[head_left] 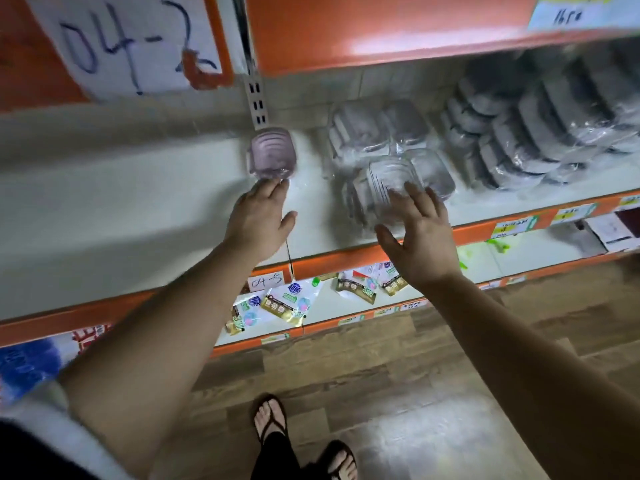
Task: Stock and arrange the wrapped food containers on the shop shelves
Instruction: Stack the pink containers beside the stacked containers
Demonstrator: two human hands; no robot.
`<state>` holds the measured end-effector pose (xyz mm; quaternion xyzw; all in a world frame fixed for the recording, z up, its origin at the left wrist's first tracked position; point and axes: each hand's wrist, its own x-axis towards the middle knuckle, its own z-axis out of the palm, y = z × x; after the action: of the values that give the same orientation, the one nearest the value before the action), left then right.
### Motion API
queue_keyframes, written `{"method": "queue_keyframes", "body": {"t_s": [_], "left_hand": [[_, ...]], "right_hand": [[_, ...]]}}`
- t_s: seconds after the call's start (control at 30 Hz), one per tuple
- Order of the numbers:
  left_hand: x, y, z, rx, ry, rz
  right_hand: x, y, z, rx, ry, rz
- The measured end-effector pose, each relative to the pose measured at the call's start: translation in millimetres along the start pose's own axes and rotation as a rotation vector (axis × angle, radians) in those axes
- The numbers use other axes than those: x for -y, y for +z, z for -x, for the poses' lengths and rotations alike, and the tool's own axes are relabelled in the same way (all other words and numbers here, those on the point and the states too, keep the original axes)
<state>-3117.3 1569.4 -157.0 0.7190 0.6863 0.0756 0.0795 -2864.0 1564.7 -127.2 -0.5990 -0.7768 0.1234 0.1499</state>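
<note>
Two bare hands reach onto the white shelf board with an orange front edge (138, 209). All positions are referred to the slotted white metal upright (257, 105) at the back of the shelf.

Left hand (258, 220): grip wide, fingers straight and together, thumb splayed. The fingertips meet the near edge of a small pale purple ridged plastic container in clear wrap (272, 155), which lies directly below the foot of the upright. Nothing is enclosed in the grip.

Right hand (420, 233): grip fully spread, fingers fanned, holding nothing. The fingertips lie over the near side of a clear wrapped bundle of transparent square plastic containers (391, 178), right of the upright. Motion blur leaves firm contact unconfirmed.

Several rows of grey-lidded wrapped containers (540, 133) stand on edge further right of the upright.

A handwritten paper sign reading "04-2" (131, 43) hangs upper left of the upright. Printed sachets (284, 303) lie on the lower shelf beneath it.
</note>
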Motion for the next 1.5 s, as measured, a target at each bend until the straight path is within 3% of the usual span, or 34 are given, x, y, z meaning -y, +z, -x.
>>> {"method": "queue_keyframes", "body": {"t_s": [0.27,0.53,0.83,1.13,1.37,1.5], "left_hand": [[8,17,-69,0.09,-0.147,-0.038],[12,24,-41,-0.234,-0.27,0.037],[1,-14,40,-0.402,-0.152,0.287],[-57,-94,151,-0.414,-0.015,0.367],[-94,-152,210,-0.471,0.073,0.459],[-100,-193,216,-0.59,0.205,0.364]], "right_hand": [[-3,21,-24,-0.037,0.128,0.037],[-5,26,-19,-0.216,0.07,-0.061],[14,-6,30,-0.299,-0.018,-0.123],[49,-89,109,-0.24,-0.038,-0.195],[73,-153,140,-0.389,-0.159,-0.344],[84,-180,138,-0.515,-0.235,-0.474]]}}
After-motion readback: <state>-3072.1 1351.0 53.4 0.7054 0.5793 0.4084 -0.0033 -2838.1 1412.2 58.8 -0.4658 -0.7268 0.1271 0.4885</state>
